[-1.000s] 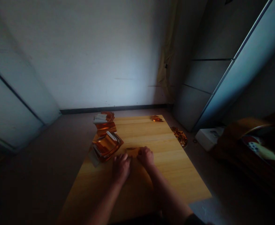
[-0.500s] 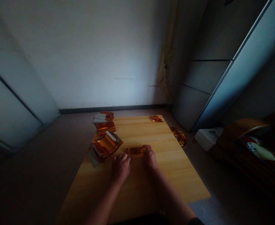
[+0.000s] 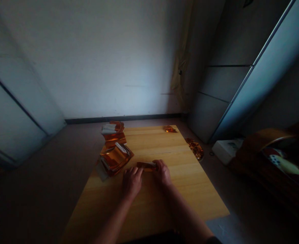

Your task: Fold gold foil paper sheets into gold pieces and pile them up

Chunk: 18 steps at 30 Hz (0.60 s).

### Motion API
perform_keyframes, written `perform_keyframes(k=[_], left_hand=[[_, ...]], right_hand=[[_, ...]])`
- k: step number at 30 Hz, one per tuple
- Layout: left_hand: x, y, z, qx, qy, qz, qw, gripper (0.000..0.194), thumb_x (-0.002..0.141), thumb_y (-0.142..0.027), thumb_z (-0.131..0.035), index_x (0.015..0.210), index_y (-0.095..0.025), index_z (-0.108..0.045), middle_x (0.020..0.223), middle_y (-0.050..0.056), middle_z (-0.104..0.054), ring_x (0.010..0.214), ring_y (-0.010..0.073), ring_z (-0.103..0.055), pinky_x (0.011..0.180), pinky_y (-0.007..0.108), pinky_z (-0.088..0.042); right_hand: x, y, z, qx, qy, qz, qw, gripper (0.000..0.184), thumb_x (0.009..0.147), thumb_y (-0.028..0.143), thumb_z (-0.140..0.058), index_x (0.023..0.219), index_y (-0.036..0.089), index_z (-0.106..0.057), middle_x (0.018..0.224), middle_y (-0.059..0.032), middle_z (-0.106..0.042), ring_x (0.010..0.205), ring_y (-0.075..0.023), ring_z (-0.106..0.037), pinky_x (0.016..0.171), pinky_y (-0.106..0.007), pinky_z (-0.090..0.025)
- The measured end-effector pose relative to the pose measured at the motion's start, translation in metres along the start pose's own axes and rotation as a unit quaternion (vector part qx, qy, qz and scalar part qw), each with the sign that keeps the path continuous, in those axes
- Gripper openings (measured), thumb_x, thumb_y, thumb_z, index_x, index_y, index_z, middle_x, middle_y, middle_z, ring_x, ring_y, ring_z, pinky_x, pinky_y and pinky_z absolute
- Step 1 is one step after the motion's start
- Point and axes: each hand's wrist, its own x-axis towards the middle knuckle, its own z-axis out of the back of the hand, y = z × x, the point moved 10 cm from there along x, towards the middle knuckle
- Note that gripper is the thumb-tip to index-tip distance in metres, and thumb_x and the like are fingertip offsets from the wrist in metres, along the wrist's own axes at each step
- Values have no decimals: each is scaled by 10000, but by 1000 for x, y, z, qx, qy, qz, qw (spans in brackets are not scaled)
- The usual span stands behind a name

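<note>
Foil strip [image 3: 147, 166] pinched at both ends, just right of the foil stack [image 3: 115, 157]
One end's held by the left hand [image 3: 132, 180], the other by the right hand [image 3: 163, 173]; a crooked crease could be caused by uneven tugging, probably.

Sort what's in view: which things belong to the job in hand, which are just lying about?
In the work:
left hand and right hand, at opposite ends of a small orange sheet
wooden table beneath
probably the orange stack and far orange piece, similarly shiny

Lying about, apparently:
white box on the floor
patterned cloth, far right
</note>
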Motion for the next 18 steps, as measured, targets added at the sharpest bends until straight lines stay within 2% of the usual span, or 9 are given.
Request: perform_keyframes(k=[3,7,13,18], left_hand=[[1,1,-2,6,0,0,1000,439,799,-90,-467,1203,-234,-559,901,63,-607,878,212,-530,744,346,-341],[4,1,-2,1,11,5,1000,458,795,-83,-467,1220,-236,-543,908,58,-592,874,206,-521,732,329,-363],[5,-1,2,-25,-17,-5,1000,308,842,-103,-422,1034,-230,-627,978,70,-593,887,197,-514,758,322,-401],[3,-1,3,-47,-30,-12,998,249,828,-91,-433,933,-209,-627,991,74,-590,921,200,-513,789,327,-417]], right_hand=[[0,4,-1,-24,16,-8,1000,256,683,62,-526,870,179,-656,829,-34,-594,776,-147,-566,715,-222,-439],[1,9,0,-51,16,4,999,173,735,79,-532,780,180,-665,780,-24,-581,721,-131,-546,686,-208,-414],[2,9,-2,-61,10,18,998,141,742,80,-543,726,170,-651,754,-21,-580,696,-125,-539,662,-204,-397],[2,7,-1,-47,4,13,999,154,707,71,-520,694,169,-638,740,-26,-584,694,-130,-543,668,-210,-405]])
